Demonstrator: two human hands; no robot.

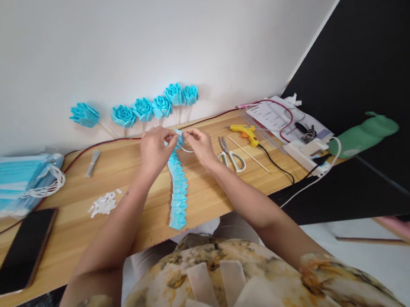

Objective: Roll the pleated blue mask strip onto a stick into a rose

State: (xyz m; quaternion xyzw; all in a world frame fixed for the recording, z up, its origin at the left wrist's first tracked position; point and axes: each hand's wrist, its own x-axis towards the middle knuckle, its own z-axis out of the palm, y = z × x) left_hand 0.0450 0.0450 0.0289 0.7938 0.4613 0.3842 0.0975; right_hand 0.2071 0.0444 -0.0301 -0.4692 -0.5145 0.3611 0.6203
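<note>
Both my hands meet over the far middle of a wooden table point(85, 226). My left hand point(155, 149) and my right hand point(198, 144) pinch the far end of a long strip of folded blue petals point(177, 190). The strip runs from my fingers toward me and ends near the table's front edge. A thin white loop shows just under my right fingers.
Several blue fabric roses on sticks point(153, 107) lean on the wall. A stack of blue face masks point(14, 183), a dark phone point(22, 250) and white scraps point(103, 204) lie left. Scissors point(230, 156), a yellow glue gun point(245, 132), a wooden stick, a power strip point(306, 154) and a green bottle point(366, 133) lie right.
</note>
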